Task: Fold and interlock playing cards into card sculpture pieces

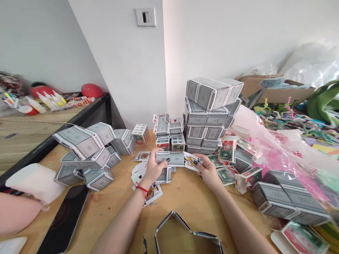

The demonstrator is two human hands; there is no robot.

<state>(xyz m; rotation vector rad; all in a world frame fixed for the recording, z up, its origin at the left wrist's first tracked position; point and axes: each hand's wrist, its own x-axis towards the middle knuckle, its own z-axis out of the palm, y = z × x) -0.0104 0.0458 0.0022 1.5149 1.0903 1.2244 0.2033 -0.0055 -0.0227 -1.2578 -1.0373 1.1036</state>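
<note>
Both my hands hold a row of joined playing cards (176, 159) over the wooden table (186, 201). My left hand (152, 169), with a red string at the wrist, pinches the left end, where the grey card backs show. My right hand (207, 171) grips the right end, where a face card shows. Loose cards (150, 191) lie under my left wrist. A tall stack of grey card-covered boxes (208, 117) rises just behind my hands.
A heap of card boxes (86, 153) lies at the left and more boxes (287, 198) at the right. A house-shaped card frame (188, 234) lies near me. A black phone (64, 221) and another person's arm (13, 210) are at the left. Pink plastic (265, 145) and craft clutter fill the right.
</note>
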